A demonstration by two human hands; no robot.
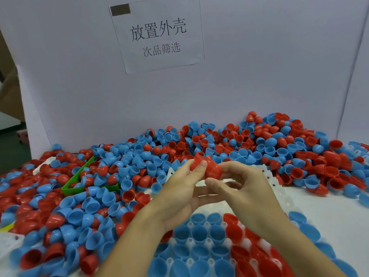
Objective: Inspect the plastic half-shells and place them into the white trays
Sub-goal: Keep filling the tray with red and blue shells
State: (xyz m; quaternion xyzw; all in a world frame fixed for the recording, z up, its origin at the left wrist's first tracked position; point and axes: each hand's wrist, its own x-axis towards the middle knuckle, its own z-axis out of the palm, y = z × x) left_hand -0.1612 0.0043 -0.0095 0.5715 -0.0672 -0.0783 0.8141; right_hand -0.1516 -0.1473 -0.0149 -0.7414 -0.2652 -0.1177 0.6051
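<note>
Both my hands meet above the white tray (pixel 276 182) at mid-frame. My left hand (pixel 179 188) pinches a red half-shell (pixel 196 162) between thumb and fingers. My right hand (pixel 245 188) grips a second red half-shell (pixel 213 171) touching the first; they may be nested. Below my wrists the white tray holds blue half-shells (pixel 199 232) open side up on the left and red ones (pixel 235 230) on the right.
A big heap of loose red and blue half-shells (pixel 219 144) covers the table from left to far right. A green tray (pixel 71 186) lies half buried at the left. A white board with a paper sign (pixel 157 35) stands behind.
</note>
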